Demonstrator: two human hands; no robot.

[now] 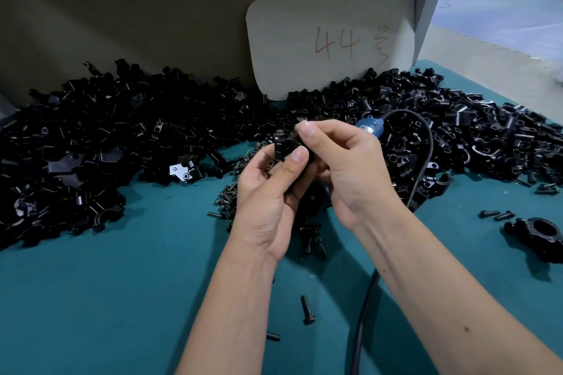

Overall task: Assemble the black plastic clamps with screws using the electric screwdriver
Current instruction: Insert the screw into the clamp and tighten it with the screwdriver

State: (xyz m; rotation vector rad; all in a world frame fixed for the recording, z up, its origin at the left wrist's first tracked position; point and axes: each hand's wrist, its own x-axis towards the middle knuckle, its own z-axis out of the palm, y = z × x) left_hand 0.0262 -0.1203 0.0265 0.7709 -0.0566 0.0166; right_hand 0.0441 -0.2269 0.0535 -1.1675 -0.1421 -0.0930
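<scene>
Both hands meet at the centre over the teal table (122, 298). My left hand (268, 192) grips a black plastic clamp (286, 144) from below, thumb pressed on its side. My right hand (344, 164) pinches the same clamp from the right with thumb and forefinger. A screw head (279, 133) shows at the clamp's top. The electric screwdriver (370, 125), blue-bodied, lies behind my right hand on the parts pile, its black cable (365, 313) looping down toward me. Loose screws (227, 201) lie under my hands.
Big heaps of black clamp parts cover the left (91, 137) and right (457, 131) of the table. An assembled clamp (539, 231) sits at the right edge. Single screws (307, 309) lie near me. A card marked 44 (332, 39) leans on the back wall.
</scene>
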